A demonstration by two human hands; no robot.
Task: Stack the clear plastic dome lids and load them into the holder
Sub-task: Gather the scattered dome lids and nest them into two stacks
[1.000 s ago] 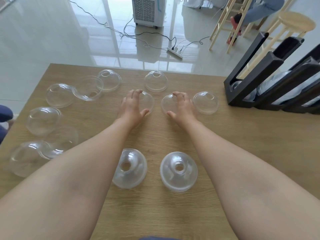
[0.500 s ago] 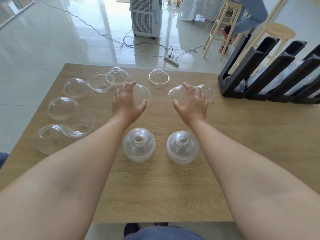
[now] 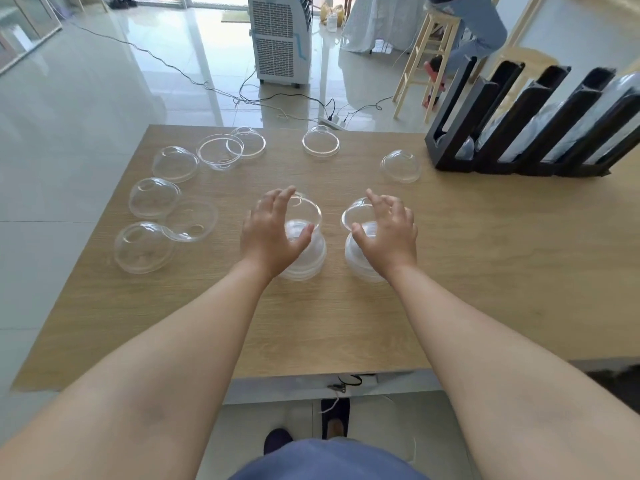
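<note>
Our left hand (image 3: 273, 233) and right hand (image 3: 388, 233), fingers spread, each grip one clear plastic dome lid (image 3: 308, 211) above two mid-table stacks (image 3: 308, 261); eight loose lids dot the light wooden table's (image 3: 485, 271) left and far edges; the black slotted holder (image 3: 519, 123) occupies its far right corner

Glossy tiled floor (image 3: 104, 98), air cooler (image 3: 281, 39), wooden stools (image 3: 429, 57).

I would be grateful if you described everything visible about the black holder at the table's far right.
The black holder stands on the far right of the wooden table, at its back edge. It looks like matte, rigid black material formed into several long parallel channels that lean back and rise away from the table, joined by a low base at the front. Clear lids already lie in the channels, showing pale between the walls. Its right side runs out of frame. Neither hand touches it; the nearest loose dome lid sits apart, to its left.
</note>
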